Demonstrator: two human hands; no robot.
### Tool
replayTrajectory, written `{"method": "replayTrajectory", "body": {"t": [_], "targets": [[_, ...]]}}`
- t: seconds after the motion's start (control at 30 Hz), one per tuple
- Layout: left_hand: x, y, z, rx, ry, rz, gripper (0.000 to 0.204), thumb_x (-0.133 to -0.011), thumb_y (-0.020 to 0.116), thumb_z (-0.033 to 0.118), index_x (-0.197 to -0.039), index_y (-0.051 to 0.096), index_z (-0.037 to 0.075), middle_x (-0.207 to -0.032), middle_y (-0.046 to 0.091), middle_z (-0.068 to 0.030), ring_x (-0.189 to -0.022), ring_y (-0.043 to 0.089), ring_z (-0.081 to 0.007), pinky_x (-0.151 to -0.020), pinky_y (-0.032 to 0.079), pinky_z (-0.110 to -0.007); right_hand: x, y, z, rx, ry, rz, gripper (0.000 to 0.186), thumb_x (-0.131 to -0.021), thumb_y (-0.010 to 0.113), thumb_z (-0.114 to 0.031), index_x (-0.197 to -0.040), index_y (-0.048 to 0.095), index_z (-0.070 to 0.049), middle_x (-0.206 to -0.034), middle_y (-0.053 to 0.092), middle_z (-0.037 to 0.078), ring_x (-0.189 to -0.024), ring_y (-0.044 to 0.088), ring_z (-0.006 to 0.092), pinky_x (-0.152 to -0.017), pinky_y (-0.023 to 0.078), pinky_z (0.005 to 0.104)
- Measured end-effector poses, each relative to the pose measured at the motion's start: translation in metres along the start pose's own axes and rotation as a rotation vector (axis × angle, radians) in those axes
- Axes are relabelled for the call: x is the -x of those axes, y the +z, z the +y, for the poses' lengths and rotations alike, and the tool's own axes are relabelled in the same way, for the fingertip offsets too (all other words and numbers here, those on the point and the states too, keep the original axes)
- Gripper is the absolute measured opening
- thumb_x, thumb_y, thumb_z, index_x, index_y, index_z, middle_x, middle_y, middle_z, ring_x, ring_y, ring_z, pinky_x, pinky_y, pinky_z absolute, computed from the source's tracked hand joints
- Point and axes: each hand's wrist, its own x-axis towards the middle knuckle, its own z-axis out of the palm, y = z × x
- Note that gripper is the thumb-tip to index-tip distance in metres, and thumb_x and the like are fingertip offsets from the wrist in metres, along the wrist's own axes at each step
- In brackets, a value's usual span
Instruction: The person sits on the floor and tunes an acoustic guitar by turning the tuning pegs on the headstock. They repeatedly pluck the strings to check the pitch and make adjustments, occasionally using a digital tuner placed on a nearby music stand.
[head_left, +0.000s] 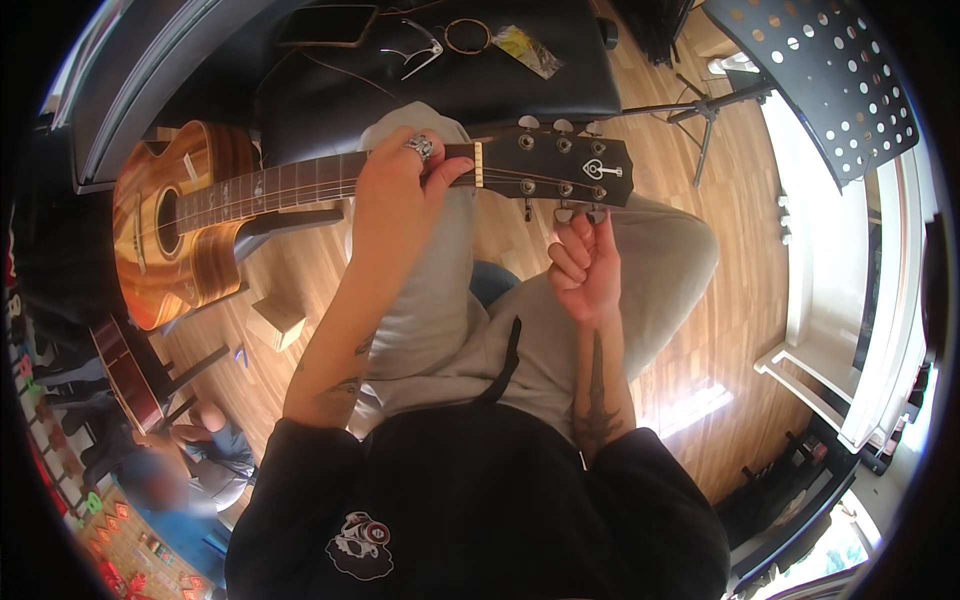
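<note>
An acoustic guitar (140,215) with a striped wooden body lies sideways, its dark headstock (548,167) to the right, near my knees. My left hand (400,180), with a large silver ring, is closed on the neck just left of the pale nut, thumb over the strings. My right hand (585,265) is below the headstock, fingers curled and pinching a silver tuning peg (596,214) on its lower edge. The backs of the fingers behind the neck are partly hidden.
A black padded seat (440,90) ahead holds a capo (420,55), a coiled string (466,35) and a packet (530,50). A music stand (800,95) is right. A small box (275,320), a second guitar (125,370) and a seated person (210,450) are lower left.
</note>
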Motion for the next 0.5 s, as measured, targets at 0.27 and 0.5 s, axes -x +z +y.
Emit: {"method": "replayTrajectory", "body": {"t": [0.27,0.5], "targets": [[-0.001,0.0,0.0,0.001,-0.015,-0.013,0.027,-0.081,0.082,0.019,-0.081,0.063,0.0,-0.08,0.059,-0.0129,-0.068,0.057,-0.0314,-0.063,0.046,-0.041,0.003,-0.005,-0.006,-0.043,0.055,-0.018,0.04,-0.11,0.038,-0.047,-0.09,0.049,-0.014,-0.063,0.03,-0.006,-0.051,0.029,0.0043,-0.042,0.021,0.0212],[-0.002,0.0,0.004,-0.003,-0.028,-0.042,0.026,-0.082,0.082,0.015,-0.079,0.061,0.0,-0.075,0.054,-0.0098,-0.065,0.053,-0.0238,-0.061,0.043,-0.036,-0.001,0.004,0.005,0.27,-0.163,0.137,0.034,-0.109,0.047,-0.04,-0.094,0.054,-0.01,-0.063,0.032,-0.005,-0.051,0.029,0.0078,-0.044,0.025,0.0238]]}}
